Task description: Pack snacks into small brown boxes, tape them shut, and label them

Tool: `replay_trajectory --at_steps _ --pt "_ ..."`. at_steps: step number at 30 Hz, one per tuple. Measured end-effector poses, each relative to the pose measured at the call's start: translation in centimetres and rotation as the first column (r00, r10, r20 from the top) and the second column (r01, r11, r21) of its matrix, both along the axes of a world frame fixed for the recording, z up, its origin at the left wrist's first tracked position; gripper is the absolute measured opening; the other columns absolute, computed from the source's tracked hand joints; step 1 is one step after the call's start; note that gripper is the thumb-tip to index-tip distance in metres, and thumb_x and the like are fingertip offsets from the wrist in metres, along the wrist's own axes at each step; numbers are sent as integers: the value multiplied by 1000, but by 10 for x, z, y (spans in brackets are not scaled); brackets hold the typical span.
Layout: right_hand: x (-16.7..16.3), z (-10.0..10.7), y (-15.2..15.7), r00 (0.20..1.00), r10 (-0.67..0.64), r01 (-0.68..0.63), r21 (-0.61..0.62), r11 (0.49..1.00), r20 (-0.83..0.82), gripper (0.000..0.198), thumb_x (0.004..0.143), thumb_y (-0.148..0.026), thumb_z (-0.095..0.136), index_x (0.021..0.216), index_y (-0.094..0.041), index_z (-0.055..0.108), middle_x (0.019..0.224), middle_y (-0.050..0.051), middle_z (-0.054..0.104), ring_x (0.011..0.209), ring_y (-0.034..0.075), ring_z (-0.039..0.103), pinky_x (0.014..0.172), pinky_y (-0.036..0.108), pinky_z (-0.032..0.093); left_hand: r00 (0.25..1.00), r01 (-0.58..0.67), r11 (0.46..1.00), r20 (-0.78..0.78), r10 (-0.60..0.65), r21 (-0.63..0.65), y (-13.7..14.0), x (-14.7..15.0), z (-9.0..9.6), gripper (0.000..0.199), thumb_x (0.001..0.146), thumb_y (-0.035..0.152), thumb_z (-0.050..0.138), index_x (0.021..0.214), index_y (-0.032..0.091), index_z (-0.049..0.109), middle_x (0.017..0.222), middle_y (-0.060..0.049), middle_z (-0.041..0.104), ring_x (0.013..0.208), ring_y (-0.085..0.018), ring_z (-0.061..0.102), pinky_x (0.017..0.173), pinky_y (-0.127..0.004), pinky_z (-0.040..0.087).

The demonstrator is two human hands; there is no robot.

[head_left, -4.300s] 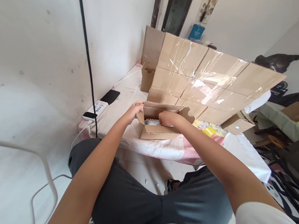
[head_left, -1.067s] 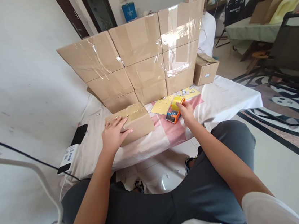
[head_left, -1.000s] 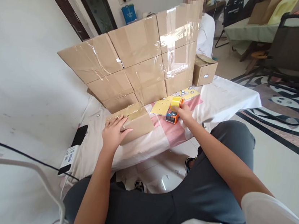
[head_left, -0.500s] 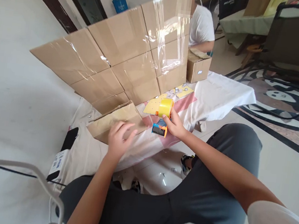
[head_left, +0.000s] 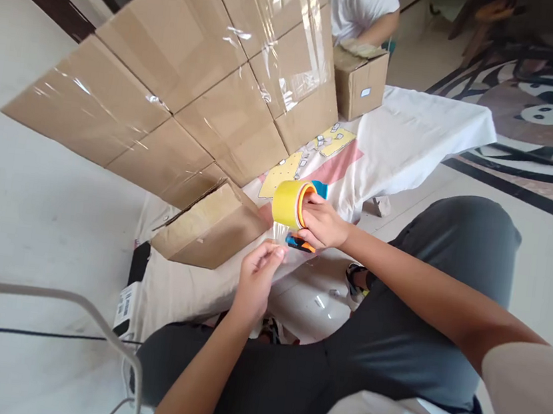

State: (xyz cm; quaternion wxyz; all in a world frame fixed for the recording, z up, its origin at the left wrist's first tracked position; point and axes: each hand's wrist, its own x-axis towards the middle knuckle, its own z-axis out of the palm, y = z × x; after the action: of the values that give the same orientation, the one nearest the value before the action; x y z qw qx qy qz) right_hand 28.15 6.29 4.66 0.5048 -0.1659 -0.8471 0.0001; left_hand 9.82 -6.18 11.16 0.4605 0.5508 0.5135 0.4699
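My right hand [head_left: 322,223] is closed round a tape dispenser [head_left: 287,204] with a yellow roll and blue and orange parts. A short length of clear tape [head_left: 280,233] hangs below the roll. Its end is pinched between the thumb and fingers of my left hand [head_left: 259,273], just under the roll. Left of my hands, a small brown cardboard box [head_left: 223,231] lies on the cloth-covered table [head_left: 413,120], with brown tape along its upper side. My left hand is apart from this box.
Behind the small box rises a wall of stacked cardboard boxes [head_left: 211,78] with shiny clear tape. Another small box [head_left: 362,86] stands at its right end, near a person in a white shirt [head_left: 364,6]. A grey tube [head_left: 58,296] curves at lower left.
My left hand has moved right from the small box and now pinches the tape's end. The dispenser has turned in my right hand. The view has tipped downward.
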Motion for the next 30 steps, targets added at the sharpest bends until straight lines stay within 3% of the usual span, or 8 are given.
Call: replay_trajectory --at_steps 5,10,14,18,22,25,27,30 --pt "7 5 3 993 -117 118 54 992 -15 52 105 -56 14 78 -25 45 72 4 51 65 22 44 77 44 42 988 29 994 152 -12 -109 -5 14 -5 34 89 48 74 80 17 62 60 7 38 53 -6 31 53 -20 26" --pt "23 14 12 909 -312 245 -251 936 -275 51 105 -59 15 78 -26 43 71 5 47 70 24 43 73 43 41 990 121 975 99 -104 -185 -14 19 -14 35 89 49 73 81 16 64 62 6 40 55 -6 33 54 -20 26" --pt "28 21 11 879 -281 78 -464 882 -386 52 102 -68 25 79 -25 44 73 3 48 69 21 46 69 38 40 991 137 965 43 -130 -224 -12 22 -22 38 85 52 74 81 15 67 64 4 45 56 -6 36 54 -20 27" --pt "23 29 -1 823 -240 -141 -594 792 -515 56 93 -77 44 83 -23 50 75 0 51 69 17 48 66 33 43 991 135 959 52 -126 -249 -8 25 -26 41 80 55 77 80 14 68 59 5 43 53 -6 35 51 -20 26" --pt "14 35 -15 689 -286 -377 -666 644 -666 51 84 -72 65 93 -22 59 84 1 60 77 17 57 72 33 51 990 142 962 17 -141 -232 -1 23 -35 43 76 56 79 77 15 67 54 6 43 49 -6 34 48 -21 26" --pt "6 33 -28 598 -298 -565 -655 502 -744 49 83 -70 68 90 -23 60 82 0 61 78 18 61 72 33 55 986 137 966 -67 -155 -220 6 17 -57 45 75 60 78 79 16 69 54 4 47 49 -8 38 48 -22 31" --pt "-1 33 -39 565 -281 -658 -629 413 -776 49 80 -69 72 86 -22 61 78 0 61 75 18 63 68 32 55 969 133 967 -176 -173 -218 6 14 -77 48 77 65 72 85 18 71 61 0 56 56 -12 48 54 -26 41" --pt "-11 46 -62 575 -163 -776 -597 205 -802 51 77 -72 71 80 -21 62 71 2 63 69 19 62 63 33 55 936 147 957 -278 -215 -248 -3 16 -102 48 75 67 72 83 20 72 76 -5 67 77 -21 62 73 -35 53"
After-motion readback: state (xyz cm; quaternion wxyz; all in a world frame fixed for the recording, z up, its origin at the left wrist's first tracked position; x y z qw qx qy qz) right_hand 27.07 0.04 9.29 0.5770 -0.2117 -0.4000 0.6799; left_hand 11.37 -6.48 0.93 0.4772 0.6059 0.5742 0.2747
